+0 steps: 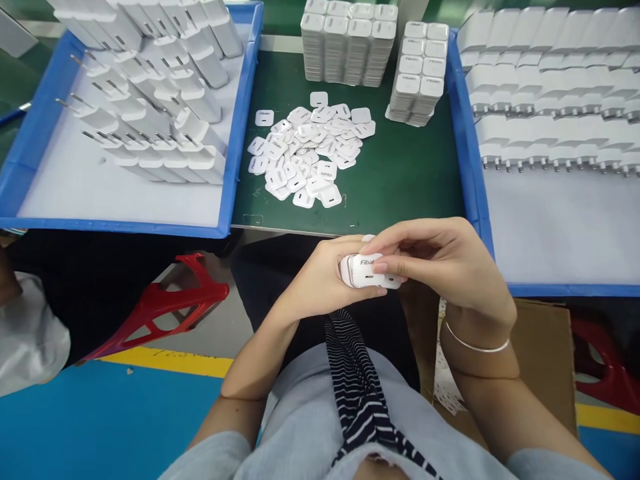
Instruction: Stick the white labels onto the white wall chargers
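My left hand (pixel 325 280) is wrapped round a white charger body (pixel 346 271) just in front of the table's edge. A white face plate (pixel 364 272) with printed letters and a small slot lies against the charger's end. My right hand (pixel 440 257) pinches white plates with thumb and fingertips, touching that plate; another slotted plate (pixel 391 281) shows under its fingers. Beyond my hands, a loose pile of similar white plates (pixel 300 150) is spread on the green table (pixel 415 180).
Blue-rimmed trays of white chargers stand left (pixel 225 230) and right (pixel 565 291). Stacked plates (pixel 349 50) and a smaller stack (pixel 417 73) stand at the back. A red stool (pixel 170 303) and another person's sleeve (pixel 35 333) are at the left.
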A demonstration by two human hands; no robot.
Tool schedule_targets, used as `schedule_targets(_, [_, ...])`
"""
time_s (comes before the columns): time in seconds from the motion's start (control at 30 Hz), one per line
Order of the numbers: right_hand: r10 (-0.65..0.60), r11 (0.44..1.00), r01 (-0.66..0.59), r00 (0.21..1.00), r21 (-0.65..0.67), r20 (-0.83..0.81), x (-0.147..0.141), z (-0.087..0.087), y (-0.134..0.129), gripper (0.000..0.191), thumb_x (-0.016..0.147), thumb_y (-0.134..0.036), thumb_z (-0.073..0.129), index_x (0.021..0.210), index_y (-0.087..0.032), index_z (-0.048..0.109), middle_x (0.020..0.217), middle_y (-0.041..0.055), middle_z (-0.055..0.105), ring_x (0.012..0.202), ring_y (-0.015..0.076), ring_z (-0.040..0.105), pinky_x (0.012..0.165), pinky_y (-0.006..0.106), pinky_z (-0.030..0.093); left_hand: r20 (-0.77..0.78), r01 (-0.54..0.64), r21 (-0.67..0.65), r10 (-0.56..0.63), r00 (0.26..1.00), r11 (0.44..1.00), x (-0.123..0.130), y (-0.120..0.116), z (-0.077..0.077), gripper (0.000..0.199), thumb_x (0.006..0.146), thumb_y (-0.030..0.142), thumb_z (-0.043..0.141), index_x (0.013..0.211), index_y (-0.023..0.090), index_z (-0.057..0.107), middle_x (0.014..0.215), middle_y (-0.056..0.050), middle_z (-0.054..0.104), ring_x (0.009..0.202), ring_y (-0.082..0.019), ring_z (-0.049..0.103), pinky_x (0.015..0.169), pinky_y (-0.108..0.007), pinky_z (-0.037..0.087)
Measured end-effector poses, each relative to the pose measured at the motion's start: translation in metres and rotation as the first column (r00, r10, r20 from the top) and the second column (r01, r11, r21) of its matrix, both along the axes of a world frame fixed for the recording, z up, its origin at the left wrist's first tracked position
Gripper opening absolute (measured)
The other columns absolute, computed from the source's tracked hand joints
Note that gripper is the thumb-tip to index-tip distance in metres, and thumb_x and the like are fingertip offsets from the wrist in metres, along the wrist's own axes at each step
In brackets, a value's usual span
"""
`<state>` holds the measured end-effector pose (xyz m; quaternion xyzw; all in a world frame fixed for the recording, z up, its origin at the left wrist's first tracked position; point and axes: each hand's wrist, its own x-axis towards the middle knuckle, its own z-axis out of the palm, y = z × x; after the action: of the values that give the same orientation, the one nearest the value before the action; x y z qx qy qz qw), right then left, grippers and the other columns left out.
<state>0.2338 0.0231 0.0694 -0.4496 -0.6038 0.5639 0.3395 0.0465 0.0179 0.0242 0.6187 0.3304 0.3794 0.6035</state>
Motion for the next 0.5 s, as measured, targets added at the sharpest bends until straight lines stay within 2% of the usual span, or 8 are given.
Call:
schedule_targets(0.17, [-0.003,1.0,0.003,1.0,-0.003,-0.008,-0.0004,-0.0013,-0.0001,0.011,0.079,-0.029,0.086,0.086,-0.021,0.082,0.07,0.0009,0.074,0.055,0.0111,0.061,0.048,0.022,0.049,-0.026,-0.001,-0.015,0.0,1.0,1.0,-0.0013,-0.0003,-0.0019,0.026,0.069,0.021,0.089,0.09,0.016,0.075,0.092,-0.004,0.073,0.082,-0.018,0.068,0.075,-0.029,0.054])
schedule_targets(0.5, [0.017,0.998,-0.021,0.997,0.065,0.069,-0.0012,-0.0027,-0.0021,0.006,0.083,-0.028,0.083,0.088,-0.024,0.083,0.077,0.0021,0.077,0.066,0.0156,0.068,0.053,0.024,0.05,-0.013,0.014,-0.01,-0.014,1.0,1.0,-0.0016,-0.0017,-0.0024,0.025,0.072,0.02,0.086,0.094,0.016,0.075,0.099,-0.006,0.075,0.089,-0.02,0.071,0.08,-0.031,0.055])
